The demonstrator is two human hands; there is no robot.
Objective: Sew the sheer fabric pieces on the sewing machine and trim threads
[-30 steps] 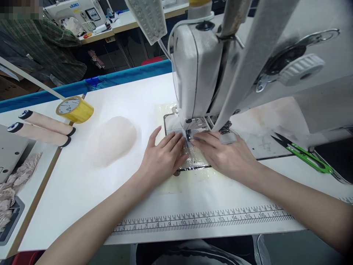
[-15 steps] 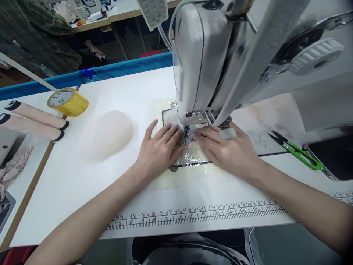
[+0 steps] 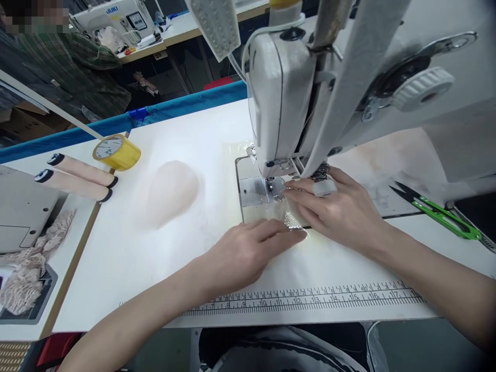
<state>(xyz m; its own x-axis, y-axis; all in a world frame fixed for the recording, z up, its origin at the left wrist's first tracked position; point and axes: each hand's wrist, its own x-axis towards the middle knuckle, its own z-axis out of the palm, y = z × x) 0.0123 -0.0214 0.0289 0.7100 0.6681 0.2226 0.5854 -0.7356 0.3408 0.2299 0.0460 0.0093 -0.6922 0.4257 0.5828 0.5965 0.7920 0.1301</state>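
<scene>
My left hand (image 3: 248, 253) is over the table in front of the needle plate (image 3: 253, 192), fingers pressed together and pointing right. Whether it pinches anything is hidden. My right hand (image 3: 333, 209) lies just right of the presser foot (image 3: 270, 185), its fingers stretched out and tips on the plate. A white band (image 3: 324, 187) is around one of its fingers. Shiny clear film (image 3: 292, 219) covers the front of the plate between the hands. Any thin cloth under the right fingertips cannot be made out. The sewing machine head (image 3: 267, 98) stands above.
A pale beige patch (image 3: 174, 191) shows on the white table at left, near a yellow tape roll (image 3: 126, 154) and two beige thread cones (image 3: 73, 185). Green thread snips (image 3: 442, 214) lie at right. A ruler strip (image 3: 279, 302) runs along the front edge. Another person (image 3: 73, 72) is at back left.
My left hand has left the presser foot, moving toward me, and its spread fingers have drawn together. My right hand stays beside the foot. The whole view has shifted slightly.
</scene>
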